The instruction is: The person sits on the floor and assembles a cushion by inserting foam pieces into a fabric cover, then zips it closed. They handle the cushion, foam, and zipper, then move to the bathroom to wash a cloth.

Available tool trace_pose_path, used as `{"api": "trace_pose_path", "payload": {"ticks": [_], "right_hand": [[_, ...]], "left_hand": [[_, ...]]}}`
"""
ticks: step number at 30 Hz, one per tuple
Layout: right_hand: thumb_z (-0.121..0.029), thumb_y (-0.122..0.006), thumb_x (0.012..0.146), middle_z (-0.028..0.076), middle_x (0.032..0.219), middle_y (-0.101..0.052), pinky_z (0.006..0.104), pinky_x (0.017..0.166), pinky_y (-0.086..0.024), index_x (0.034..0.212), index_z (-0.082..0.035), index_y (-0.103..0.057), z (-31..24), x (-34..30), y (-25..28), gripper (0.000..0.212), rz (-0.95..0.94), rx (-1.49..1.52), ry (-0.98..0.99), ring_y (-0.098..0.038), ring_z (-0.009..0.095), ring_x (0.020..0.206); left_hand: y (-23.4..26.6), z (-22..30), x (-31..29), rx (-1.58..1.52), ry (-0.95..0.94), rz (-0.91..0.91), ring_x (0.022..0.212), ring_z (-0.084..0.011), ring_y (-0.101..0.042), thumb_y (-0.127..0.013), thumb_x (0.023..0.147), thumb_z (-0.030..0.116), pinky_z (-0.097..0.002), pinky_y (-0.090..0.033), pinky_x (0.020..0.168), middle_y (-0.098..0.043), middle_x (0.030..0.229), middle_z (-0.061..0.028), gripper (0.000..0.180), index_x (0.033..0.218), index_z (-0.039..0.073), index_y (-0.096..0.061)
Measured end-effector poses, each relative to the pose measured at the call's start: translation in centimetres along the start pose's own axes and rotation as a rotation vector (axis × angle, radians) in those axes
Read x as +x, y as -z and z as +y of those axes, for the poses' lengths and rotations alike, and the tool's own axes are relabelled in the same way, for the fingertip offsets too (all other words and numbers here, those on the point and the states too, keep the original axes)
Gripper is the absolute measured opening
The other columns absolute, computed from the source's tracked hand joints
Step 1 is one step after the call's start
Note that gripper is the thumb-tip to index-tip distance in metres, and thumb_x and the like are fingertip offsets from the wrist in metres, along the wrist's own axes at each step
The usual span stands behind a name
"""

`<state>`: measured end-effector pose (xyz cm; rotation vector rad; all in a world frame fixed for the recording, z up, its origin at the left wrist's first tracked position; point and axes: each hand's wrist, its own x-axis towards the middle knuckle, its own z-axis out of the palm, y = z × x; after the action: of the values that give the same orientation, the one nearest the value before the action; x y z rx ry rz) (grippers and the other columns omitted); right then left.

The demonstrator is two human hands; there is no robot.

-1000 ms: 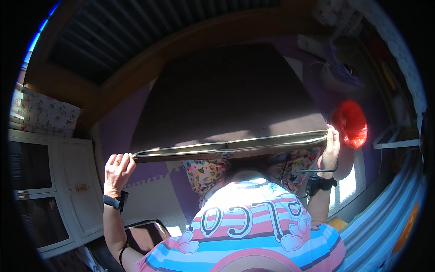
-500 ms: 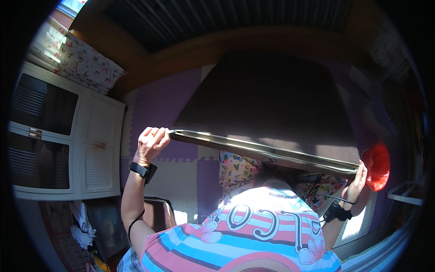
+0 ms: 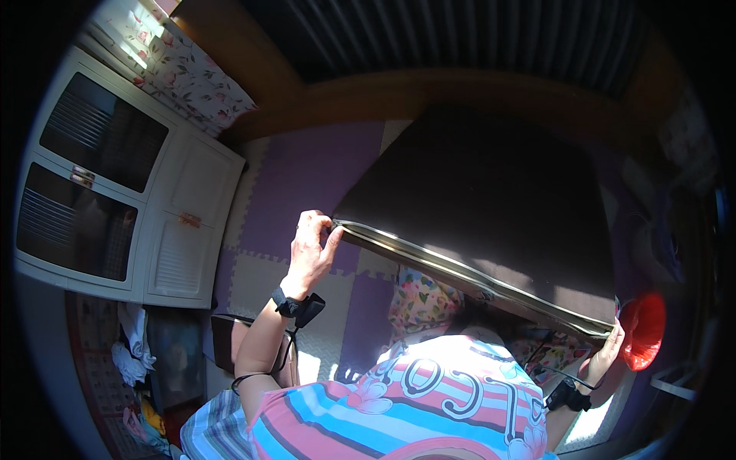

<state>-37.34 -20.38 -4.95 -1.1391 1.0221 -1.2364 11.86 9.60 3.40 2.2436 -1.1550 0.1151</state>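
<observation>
And there it is, both near corners of the dark brown cover (image 3: 491,207) caught, left hand (image 3: 309,257) and right hand (image 3: 608,354) each pinched shut on one, cover stretching ahead of me over purple matting (image 3: 322,165), its long edge apparently not yet closed

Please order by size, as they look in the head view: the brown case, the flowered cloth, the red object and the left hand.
1. Brown case
2. Flowered cloth
3. Red object and left hand: too alike to rank
</observation>
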Motion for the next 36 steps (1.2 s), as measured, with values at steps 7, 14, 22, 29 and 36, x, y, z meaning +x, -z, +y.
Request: {"api": "trace_pose_path", "payload": {"ticks": [7,14,22,29,36], "right_hand": [[-0.022,-0.049,0.097,0.012,0.133,-0.047,0.0342,0.104,-0.032,0.118,-0.005,-0.050,-1.2,-0.7,0.1,0.027,-0.175,-0.402,0.234,-0.045,0.022,0.123],[-0.019,-0.063,0.088,0.014,0.138,-0.044,0.0373,0.105,-0.032,0.120,-0.005,-0.050,-2.3,-1.0,-0.8,0.037,-0.175,-0.494,0.189,-0.044,0.027,0.125],[-0.012,-0.074,0.074,0.014,0.111,-0.056,0.0412,0.089,-0.043,0.112,-0.004,-0.058,-4.5,-3.3,-4.9,0.041,-0.018,-1.061,0.932,-0.053,0.030,0.106],[-0.011,-0.075,0.069,0.010,0.091,-0.059,0.0375,0.076,-0.048,0.096,-0.003,-0.062,-5.3,-4.2,-9.6,0.031,-0.532,-1.137,0.941,-0.059,0.025,0.082],[-0.010,-0.068,0.071,0.006,0.076,-0.050,0.0313,0.062,-0.048,0.084,-0.004,-0.059,-4.8,-5.2,-10.3,0.017,-0.642,-1.121,0.970,-0.054,0.020,0.070]], "left_hand": [[-0.4,-0.9,0.7,-0.022,-0.140,0.049,0.073,-0.0233,-0.051,-0.059,0.090,0.003,-0.0309,-0.045,0.064,-0.051,0.091,-0.0109,0.008,0.092,0.002,-0.052],[0.2,-4.9,1.4,-0.461,0.034,-0.134,0.074,-0.0093,-0.047,-0.057,0.095,0.008,-0.0211,-0.042,0.067,-0.053,0.089,-0.0004,0.004,0.093,0.005,-0.053],[0.6,-0.1,1.1,0.140,-0.144,0.072,0.099,-0.0217,-0.055,-0.059,0.093,0.009,-0.0331,-0.046,0.085,-0.057,0.108,-0.0103,0.012,0.103,0.005,-0.057],[-7.1,13.9,-2.0,0.195,-0.878,-0.260,0.107,-0.0215,-0.056,-0.074,0.078,0.028,-0.0374,-0.042,0.098,-0.060,0.114,-0.0065,0.041,0.113,0.011,-0.062],[-11.7,16.5,-2.5,0.292,-1.041,-0.145,0.103,-0.0203,-0.052,-0.064,0.076,0.014,-0.0342,-0.041,0.096,-0.053,0.106,-0.0073,0.047,0.122,0.010,-0.056]]}}
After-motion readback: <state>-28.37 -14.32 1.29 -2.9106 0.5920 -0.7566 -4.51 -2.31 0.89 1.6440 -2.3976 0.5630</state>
